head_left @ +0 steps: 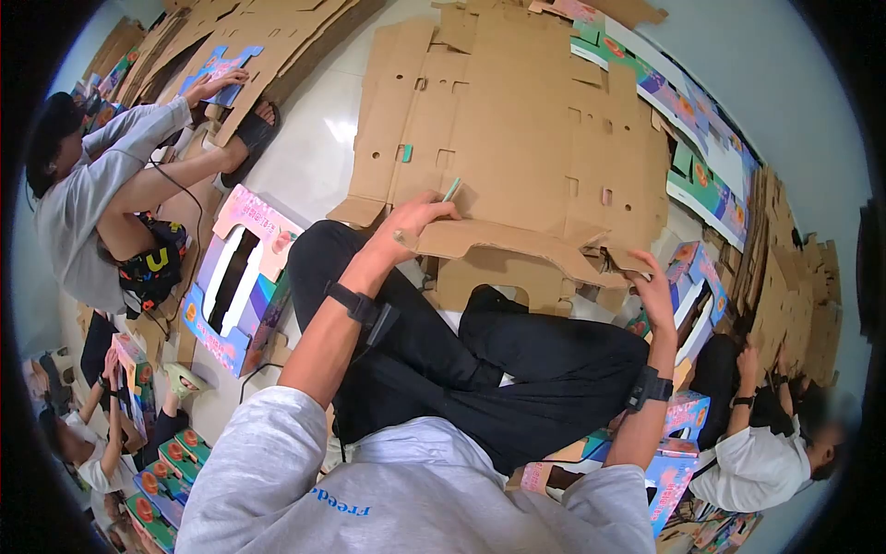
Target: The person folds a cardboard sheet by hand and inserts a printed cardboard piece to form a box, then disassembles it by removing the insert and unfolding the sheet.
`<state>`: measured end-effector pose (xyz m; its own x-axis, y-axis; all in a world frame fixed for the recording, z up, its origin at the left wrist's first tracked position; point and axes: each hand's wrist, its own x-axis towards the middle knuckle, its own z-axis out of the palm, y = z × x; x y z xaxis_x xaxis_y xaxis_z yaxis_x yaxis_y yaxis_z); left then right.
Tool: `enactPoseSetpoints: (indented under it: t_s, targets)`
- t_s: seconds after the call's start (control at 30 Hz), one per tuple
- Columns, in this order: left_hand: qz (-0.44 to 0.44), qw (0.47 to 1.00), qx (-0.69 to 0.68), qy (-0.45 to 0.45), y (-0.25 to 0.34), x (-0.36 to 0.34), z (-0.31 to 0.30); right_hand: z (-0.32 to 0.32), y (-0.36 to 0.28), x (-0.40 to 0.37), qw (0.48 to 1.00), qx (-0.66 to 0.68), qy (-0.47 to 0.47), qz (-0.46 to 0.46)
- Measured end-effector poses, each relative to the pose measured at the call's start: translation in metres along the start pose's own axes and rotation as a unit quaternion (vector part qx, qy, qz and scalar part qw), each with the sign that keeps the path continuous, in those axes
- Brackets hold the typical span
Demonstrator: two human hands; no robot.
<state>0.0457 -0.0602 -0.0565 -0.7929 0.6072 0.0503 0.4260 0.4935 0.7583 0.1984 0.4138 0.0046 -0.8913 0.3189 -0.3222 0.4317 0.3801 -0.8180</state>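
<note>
A large flat sheet of brown cardboard (pixel 512 138), with slots, round holes and creases, lies on the floor in front of my crossed legs. Its near flap (pixel 517 247) is bent up toward me. My left hand (pixel 423 223) grips the left end of that flap, thumb on the near side and fingers over the top. Beside those fingers shows a thin light-green piece (pixel 451 189); whether it is held I cannot make out. At the flap's right end, my right hand (pixel 655 288) has its fingers curled round the cardboard edge, the fingertips partly hidden.
A folded colourful carton (pixel 242 282) stands left, another (pixel 692 291) right. Printed sheets (pixel 711 189) and stacked cardboard (pixel 784 277) line the right wall. Co-workers sit at left (pixel 101 203) and right (pixel 752 471). Small printed boxes (pixel 171 485) stand at lower left.
</note>
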Motion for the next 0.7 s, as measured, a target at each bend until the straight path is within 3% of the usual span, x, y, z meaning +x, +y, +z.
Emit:
enactPoseSetpoints:
  t_s: [0.1,0.3,0.4,0.5,0.7]
  targets:
    - [-0.002,1.000,-0.002,-0.010,0.003,0.000,-0.002,0.006,0.033,0.029,0.994,-0.036,0.041,-0.092]
    - [-0.008,1.000,0.006,-0.021,-0.004,-0.001,-0.004,0.022,-0.004,0.031,0.956,-0.232,0.140,-0.116]
    - [-0.010,1.000,-0.006,-0.019,0.001,-0.004,-0.005,0.025,-0.018,0.025,0.946,-0.285,0.108,-0.114]
    - [-0.021,0.999,-0.025,-0.027,0.002,-0.004,-0.007,0.046,-0.052,-0.002,0.952,-0.215,0.177,-0.127]
    - [-0.018,0.999,-0.018,-0.019,0.000,-0.006,-0.011,0.021,-0.019,0.003,0.974,-0.144,0.099,-0.145]
